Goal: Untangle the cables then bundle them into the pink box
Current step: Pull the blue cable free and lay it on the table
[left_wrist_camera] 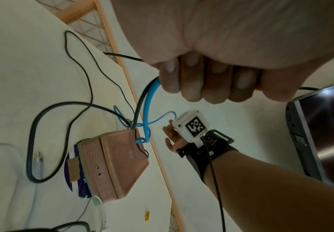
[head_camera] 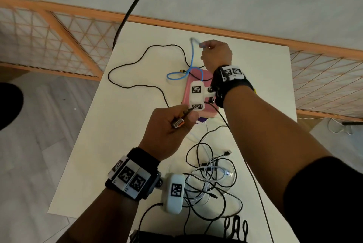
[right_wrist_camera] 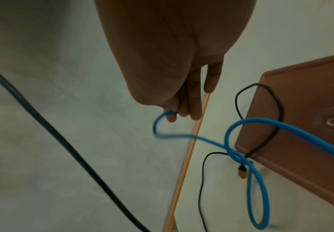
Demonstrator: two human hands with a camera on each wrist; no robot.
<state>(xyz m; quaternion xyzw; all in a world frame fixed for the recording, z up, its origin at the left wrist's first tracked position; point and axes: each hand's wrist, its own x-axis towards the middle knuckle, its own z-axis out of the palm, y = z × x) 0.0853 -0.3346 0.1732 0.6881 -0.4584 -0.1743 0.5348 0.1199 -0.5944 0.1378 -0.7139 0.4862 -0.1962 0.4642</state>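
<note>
Left hand [head_camera: 169, 128] clenched around blue cable [left_wrist_camera: 148, 100] and black cable [head_camera: 135, 62] ends, pink box [left_wrist_camera: 120, 163] on white table [head_camera: 94, 144] mid-scene, right hand [head_camera: 216, 54] pinching blue cable further along, raised.

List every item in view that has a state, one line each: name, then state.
left hand: gripping the blue cable and the thin black cable
right hand: pinching the blue cable
blue cable: looped, crossing itself
thin black cable: slack, spread over the table
pink box: lid on
cable pile: tangled
</note>
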